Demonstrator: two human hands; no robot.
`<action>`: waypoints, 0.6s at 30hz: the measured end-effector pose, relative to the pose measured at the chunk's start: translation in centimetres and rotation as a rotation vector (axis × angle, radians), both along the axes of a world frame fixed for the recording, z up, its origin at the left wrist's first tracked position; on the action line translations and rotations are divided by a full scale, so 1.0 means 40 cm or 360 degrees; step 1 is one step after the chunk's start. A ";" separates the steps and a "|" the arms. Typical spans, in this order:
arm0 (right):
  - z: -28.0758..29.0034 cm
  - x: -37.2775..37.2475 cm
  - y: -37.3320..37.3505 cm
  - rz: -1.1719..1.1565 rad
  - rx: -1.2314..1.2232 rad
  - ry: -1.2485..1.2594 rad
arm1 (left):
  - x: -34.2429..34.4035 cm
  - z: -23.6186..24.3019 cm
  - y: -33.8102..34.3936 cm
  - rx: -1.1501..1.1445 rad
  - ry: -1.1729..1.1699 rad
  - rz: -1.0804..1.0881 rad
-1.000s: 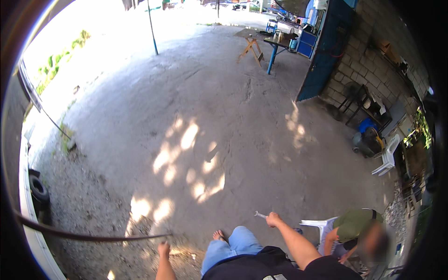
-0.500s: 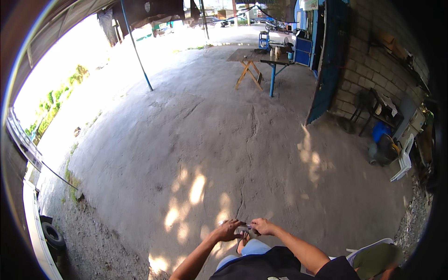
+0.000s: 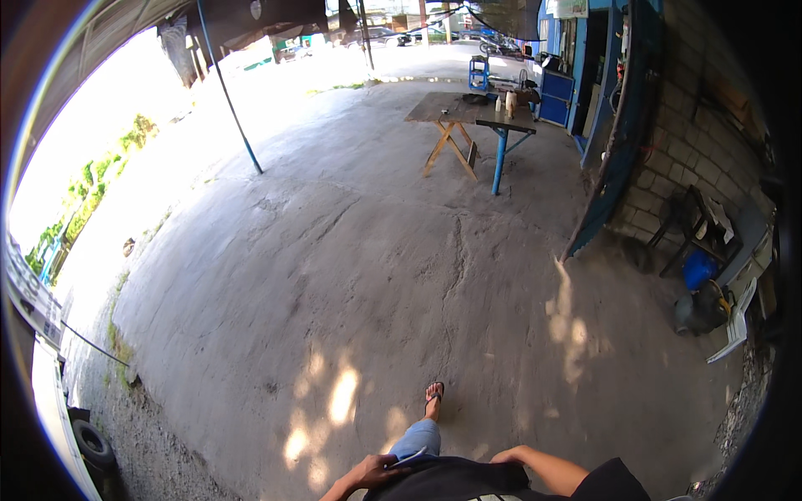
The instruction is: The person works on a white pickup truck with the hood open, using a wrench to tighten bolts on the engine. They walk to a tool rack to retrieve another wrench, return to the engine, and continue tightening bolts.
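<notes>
My left hand [image 3: 373, 473] is low at the left side of my waist, beside my black shirt [image 3: 455, 478] and blue shorts [image 3: 418, 439]. Its fingers are closed around something thin and flat with a pale edge [image 3: 408, 460], too small to name. At the right side of my waist is my right hand [image 3: 508, 456], its fingers hidden behind the shirt. One foot in a dark flip-flop [image 3: 433, 395] is stretched forward on the concrete floor [image 3: 334, 275].
A brown-topped table [image 3: 443, 106] with bottles [image 3: 509, 103] stands ahead. Right of it, a blue metal door [image 3: 606, 184] juts from a block wall. Farther right are a dark chair [image 3: 700, 230] and a blue container [image 3: 700, 269]. A blue pole [image 3: 230, 100] and a tire [image 3: 93, 442] are at left.
My hands have parted from in front of me and dropped back to either side of my waist. A foot has come forward. The table and door appear slightly nearer.
</notes>
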State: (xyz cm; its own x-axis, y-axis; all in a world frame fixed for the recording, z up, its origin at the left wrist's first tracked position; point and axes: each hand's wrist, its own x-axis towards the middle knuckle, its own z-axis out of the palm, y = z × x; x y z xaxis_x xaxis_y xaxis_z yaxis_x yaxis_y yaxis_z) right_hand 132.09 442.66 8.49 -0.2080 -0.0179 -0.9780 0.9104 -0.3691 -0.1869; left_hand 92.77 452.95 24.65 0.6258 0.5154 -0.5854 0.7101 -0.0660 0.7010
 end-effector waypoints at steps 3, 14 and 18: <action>-0.004 0.128 0.142 -0.0527 -0.0294 0.0185 | 0.129 -0.011 0.229 0.0062 -0.0076 -0.0228; 0.120 0.471 0.475 -0.1385 -0.0540 0.0522 | 0.641 0.018 0.884 -0.0066 -0.0147 -0.1225; 0.093 0.641 0.655 -0.1422 -0.0591 0.0577 | 0.808 0.009 1.082 -0.0274 -0.0086 -0.1050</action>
